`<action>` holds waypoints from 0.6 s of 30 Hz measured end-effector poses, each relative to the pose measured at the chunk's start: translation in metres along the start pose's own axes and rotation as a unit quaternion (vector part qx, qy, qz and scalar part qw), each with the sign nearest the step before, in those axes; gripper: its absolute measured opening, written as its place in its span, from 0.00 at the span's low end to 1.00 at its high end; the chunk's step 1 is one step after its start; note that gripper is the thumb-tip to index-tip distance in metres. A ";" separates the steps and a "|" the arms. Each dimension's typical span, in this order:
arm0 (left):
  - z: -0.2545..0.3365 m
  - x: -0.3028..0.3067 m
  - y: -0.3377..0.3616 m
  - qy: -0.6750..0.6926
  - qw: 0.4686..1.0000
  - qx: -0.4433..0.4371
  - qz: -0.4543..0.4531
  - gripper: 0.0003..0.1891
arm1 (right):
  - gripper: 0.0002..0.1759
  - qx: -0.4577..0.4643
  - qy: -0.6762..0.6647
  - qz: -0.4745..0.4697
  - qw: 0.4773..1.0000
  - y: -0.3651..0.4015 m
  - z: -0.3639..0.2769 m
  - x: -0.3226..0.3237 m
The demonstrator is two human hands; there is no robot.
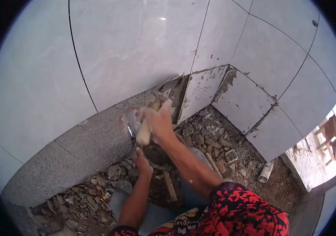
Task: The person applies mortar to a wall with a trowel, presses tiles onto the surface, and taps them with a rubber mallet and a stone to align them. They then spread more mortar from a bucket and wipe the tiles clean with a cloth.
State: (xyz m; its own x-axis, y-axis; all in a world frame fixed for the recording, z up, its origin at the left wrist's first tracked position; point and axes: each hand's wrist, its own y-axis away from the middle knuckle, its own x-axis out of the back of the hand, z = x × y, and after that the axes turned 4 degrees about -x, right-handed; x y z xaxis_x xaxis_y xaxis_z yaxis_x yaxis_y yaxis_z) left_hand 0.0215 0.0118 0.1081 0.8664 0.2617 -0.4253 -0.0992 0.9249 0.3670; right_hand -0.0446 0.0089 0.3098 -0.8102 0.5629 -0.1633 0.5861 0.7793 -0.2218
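Observation:
My right hand (158, 120) is closed around a light wooden handle (144, 133), blurred by motion, in front of the bare lower wall (93, 139). Just below it, my left hand (141, 162) is near a shiny metal edge (130, 131) at the wall; its fingers are partly bent, and what they hold, if anything, cannot be made out. A round dark container (156, 155) sits between my arms. Beside the right hand, grey mortar (174, 88) shows on the wall next to a mortar-smeared tile (199, 90).
Large pale tiles (136, 43) cover the walls above and to the right. Rubble (211, 137) lies along the wall base. A wooden stick (170, 187), a small square frame (231, 156) and a white pipe piece (266, 172) rest on the ground.

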 end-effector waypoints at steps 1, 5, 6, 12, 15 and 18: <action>0.005 -0.002 0.002 0.032 0.999 -0.004 -0.019 0.24 | 0.25 0.121 0.090 0.007 0.989 0.010 -0.002 0.003; -0.035 0.019 -0.032 0.047 0.995 -0.060 -0.060 0.24 | 0.25 -0.058 -0.050 -0.041 0.996 0.022 0.015 0.036; -0.035 0.020 -0.029 0.069 0.995 -0.038 -0.063 0.25 | 0.22 -0.041 -0.039 -0.015 0.998 0.018 0.029 0.047; -0.021 0.013 -0.020 0.032 0.997 -0.054 -0.036 0.27 | 0.21 -0.096 -0.064 0.049 0.992 -0.023 0.091 0.069; 0.001 0.005 0.005 -0.035 0.998 -0.018 0.052 0.27 | 0.21 0.043 0.054 0.083 0.994 -0.056 0.128 0.061; 0.004 0.006 0.006 0.038 0.998 -0.042 0.000 0.27 | 0.22 0.023 0.108 0.093 0.990 -0.053 0.103 0.043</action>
State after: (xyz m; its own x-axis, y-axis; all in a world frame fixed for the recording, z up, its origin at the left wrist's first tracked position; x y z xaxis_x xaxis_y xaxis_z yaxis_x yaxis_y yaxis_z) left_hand 0.0278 0.0174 0.1109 0.8272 0.2787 -0.4880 -0.1427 0.9441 0.2972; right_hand -0.1105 -0.0369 0.2152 -0.6666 0.7454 0.0024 0.7212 0.6458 -0.2506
